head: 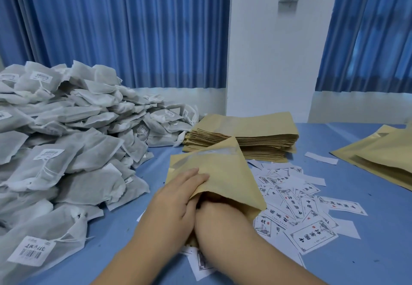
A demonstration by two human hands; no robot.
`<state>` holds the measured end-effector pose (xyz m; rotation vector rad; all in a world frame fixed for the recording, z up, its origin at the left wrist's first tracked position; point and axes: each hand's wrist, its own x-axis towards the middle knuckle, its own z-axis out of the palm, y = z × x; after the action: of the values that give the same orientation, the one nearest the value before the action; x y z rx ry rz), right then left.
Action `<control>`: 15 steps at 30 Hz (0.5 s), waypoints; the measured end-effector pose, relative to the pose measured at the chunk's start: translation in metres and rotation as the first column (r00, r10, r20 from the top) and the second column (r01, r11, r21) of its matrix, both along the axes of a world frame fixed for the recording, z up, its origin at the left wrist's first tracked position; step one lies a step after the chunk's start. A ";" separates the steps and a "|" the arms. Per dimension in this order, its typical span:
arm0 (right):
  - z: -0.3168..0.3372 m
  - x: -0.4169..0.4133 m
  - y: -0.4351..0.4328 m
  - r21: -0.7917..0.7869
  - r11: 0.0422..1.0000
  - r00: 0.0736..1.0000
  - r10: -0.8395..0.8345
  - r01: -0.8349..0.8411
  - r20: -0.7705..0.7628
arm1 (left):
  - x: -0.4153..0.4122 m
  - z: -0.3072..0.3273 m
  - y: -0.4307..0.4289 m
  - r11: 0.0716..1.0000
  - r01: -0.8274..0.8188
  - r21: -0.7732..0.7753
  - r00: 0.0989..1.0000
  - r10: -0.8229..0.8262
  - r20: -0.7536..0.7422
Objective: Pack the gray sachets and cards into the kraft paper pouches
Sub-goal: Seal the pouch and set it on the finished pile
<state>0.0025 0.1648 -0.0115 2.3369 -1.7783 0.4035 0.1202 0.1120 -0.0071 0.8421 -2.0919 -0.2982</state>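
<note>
Both hands meet at a flat tan kraft paper pouch (225,173) on the blue table (356,195). The left hand (176,197) pinches its upper lip. The right hand is buried inside, its grip unseen. The pouch's open end faces the person, and its long axis runs away, leaning slightly left. White printed cards (312,213) lie scattered to the right and gray mesh sachets (73,150) are heaped to the left.

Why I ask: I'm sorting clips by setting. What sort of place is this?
Probably a small hand-packing workroom: a heap of gray sachets, a stack of kraft pouches and loose printed cards on a blue table.
</note>
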 end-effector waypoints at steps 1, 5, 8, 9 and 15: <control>0.008 -0.001 0.006 0.025 1.000 1.000 -0.011 0.012 -0.006 | 0.001 -0.002 -0.002 1.000 0.010 0.028 0.999 -0.010 0.031; 0.021 -0.022 0.033 -0.218 0.972 0.984 0.051 -0.088 -0.173 | 0.006 -0.007 -0.005 0.995 0.049 0.088 0.990 -0.060 0.129; 0.012 -0.048 0.047 -0.502 0.858 0.993 0.062 -0.107 -0.105 | 0.011 -0.008 -0.007 0.992 0.063 0.110 0.979 -0.082 0.184; 0.013 -0.056 0.051 -0.531 0.842 0.994 0.049 -0.095 -0.100 | 0.012 -0.009 -0.008 0.991 0.065 0.120 0.973 -0.090 0.212; -0.003 -0.092 0.048 -0.302 0.952 0.992 0.014 -0.052 -0.124 | 0.010 -0.024 -0.008 0.982 0.119 0.146 0.834 -0.178 0.522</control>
<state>-0.0892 0.2131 -0.0144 2.1290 -1.5030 0.4920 0.1300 0.1037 -0.0316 0.8998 -2.6940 -0.2827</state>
